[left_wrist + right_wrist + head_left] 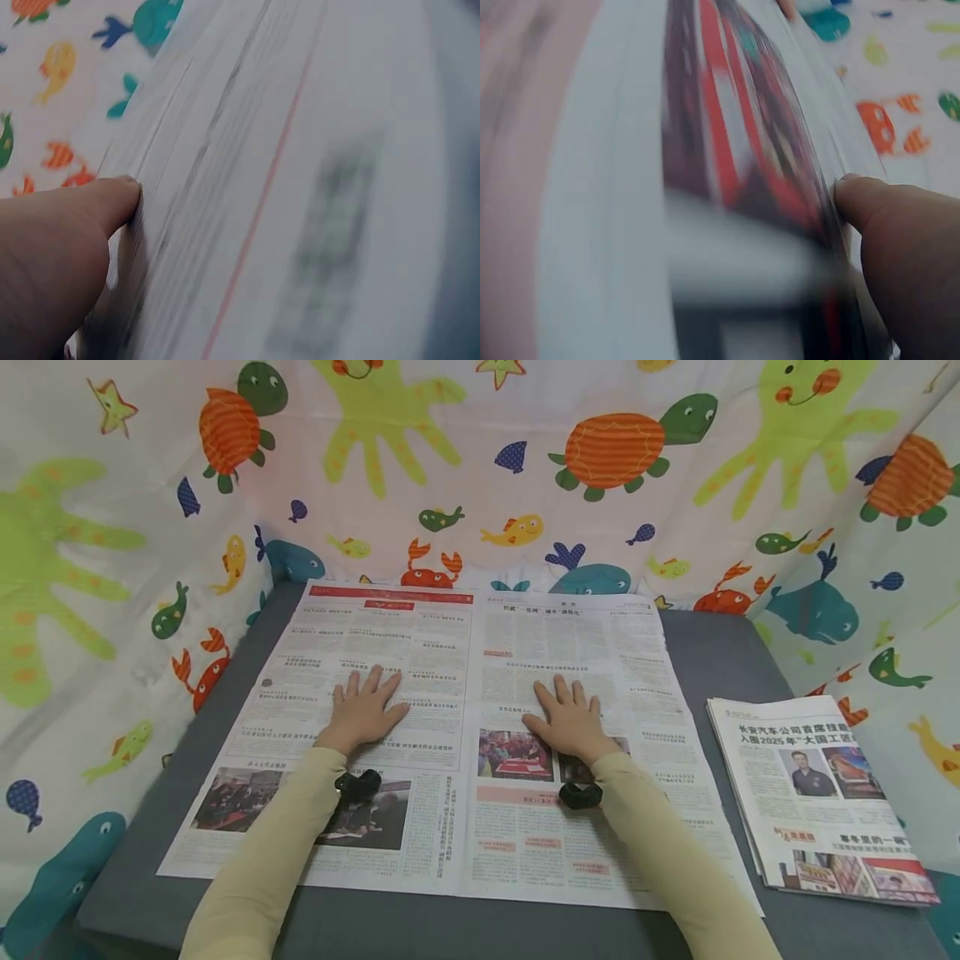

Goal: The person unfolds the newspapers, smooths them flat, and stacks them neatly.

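Observation:
A newspaper lies spread wide across the grey table, with a fold line down its middle. My left hand rests on its left page, fingers spread and palm down. On the right page my right hand lies the same way, just above and beside the printed photos. In the left wrist view the left thumb touches the paper, seen at a low angle. The right thumb meets the page next to a red and dark photo in the right wrist view. Each wrist wears a small black device.
A stack of folded newspapers sits at the table's right side. The grey table shows around the open sheet. Behind and at both sides hangs a white cloth printed with turtles, crabs, fish and whales.

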Action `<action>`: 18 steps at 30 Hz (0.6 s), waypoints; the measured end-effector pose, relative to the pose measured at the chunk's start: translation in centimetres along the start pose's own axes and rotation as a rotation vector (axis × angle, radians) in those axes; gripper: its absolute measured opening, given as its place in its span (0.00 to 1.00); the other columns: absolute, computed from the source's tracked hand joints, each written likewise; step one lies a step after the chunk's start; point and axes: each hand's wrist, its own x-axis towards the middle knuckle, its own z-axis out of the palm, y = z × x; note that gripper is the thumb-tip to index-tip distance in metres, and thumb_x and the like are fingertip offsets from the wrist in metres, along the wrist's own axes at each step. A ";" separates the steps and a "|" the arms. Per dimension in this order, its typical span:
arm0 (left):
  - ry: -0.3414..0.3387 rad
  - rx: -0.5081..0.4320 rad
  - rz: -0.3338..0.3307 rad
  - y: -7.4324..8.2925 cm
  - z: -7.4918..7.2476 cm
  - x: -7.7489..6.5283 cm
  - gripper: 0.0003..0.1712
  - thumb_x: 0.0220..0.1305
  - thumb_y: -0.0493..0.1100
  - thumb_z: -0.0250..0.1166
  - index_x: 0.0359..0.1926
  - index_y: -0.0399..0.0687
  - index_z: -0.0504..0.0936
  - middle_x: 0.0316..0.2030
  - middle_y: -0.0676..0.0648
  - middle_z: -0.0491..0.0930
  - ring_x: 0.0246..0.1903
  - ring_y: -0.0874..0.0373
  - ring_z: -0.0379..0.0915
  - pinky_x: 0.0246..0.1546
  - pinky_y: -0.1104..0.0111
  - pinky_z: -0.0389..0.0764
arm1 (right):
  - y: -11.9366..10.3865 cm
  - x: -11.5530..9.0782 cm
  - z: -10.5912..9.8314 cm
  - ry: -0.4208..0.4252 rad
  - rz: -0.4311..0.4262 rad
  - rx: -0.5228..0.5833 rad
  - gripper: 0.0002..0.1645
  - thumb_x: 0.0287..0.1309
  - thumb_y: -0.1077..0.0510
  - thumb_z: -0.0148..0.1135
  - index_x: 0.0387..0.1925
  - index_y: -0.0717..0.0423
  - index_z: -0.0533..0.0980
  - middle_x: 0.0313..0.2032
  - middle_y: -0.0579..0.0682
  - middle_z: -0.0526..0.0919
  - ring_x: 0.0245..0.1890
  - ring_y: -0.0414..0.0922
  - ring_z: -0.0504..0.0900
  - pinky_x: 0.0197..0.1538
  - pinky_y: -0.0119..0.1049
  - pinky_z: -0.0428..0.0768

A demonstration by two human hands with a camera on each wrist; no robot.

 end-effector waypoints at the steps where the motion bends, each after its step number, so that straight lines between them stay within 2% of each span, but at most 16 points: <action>1: 0.010 -0.004 -0.018 -1.0 -0.2 -0.1 0.43 0.76 0.65 0.48 0.82 0.54 0.50 0.82 0.37 0.38 0.79 0.27 0.25 0.73 0.29 0.33 | 0.8 -0.3 -0.2 0.009 0.014 0.002 0.49 0.72 0.28 0.41 0.82 0.46 0.47 0.82 0.64 0.38 0.80 0.71 0.34 0.73 0.76 0.36; 6: 0.038 -0.048 -0.114 -5.3 -1.5 -1.0 0.47 0.74 0.67 0.49 0.82 0.51 0.47 0.81 0.33 0.35 0.78 0.25 0.21 0.72 0.28 0.29 | 4.6 -1.5 -1.1 0.016 0.096 0.008 0.51 0.71 0.26 0.39 0.82 0.49 0.45 0.81 0.66 0.36 0.79 0.73 0.32 0.72 0.78 0.34; 8: 0.052 -0.059 -0.146 -6.5 -2.1 -1.5 0.48 0.74 0.68 0.50 0.82 0.49 0.47 0.81 0.31 0.34 0.78 0.25 0.20 0.71 0.27 0.29 | 5.8 -2.1 -1.6 0.013 0.125 0.018 0.53 0.71 0.25 0.39 0.82 0.50 0.44 0.81 0.67 0.36 0.79 0.74 0.32 0.72 0.79 0.34; 13: 0.082 -0.075 -0.204 -8.8 -2.7 -2.1 0.51 0.72 0.68 0.53 0.81 0.45 0.48 0.80 0.28 0.34 0.77 0.22 0.21 0.71 0.27 0.29 | 8.2 -3.4 -2.6 0.014 0.178 0.043 0.55 0.69 0.24 0.41 0.82 0.54 0.45 0.80 0.70 0.35 0.78 0.76 0.31 0.71 0.79 0.33; 18: 0.086 -0.092 -0.223 -9.9 -2.8 -2.1 0.51 0.71 0.68 0.53 0.82 0.45 0.47 0.80 0.28 0.33 0.77 0.23 0.19 0.71 0.28 0.28 | 9.5 -4.2 -3.0 0.019 0.203 0.039 0.56 0.69 0.24 0.40 0.81 0.57 0.44 0.79 0.72 0.34 0.77 0.78 0.30 0.71 0.79 0.34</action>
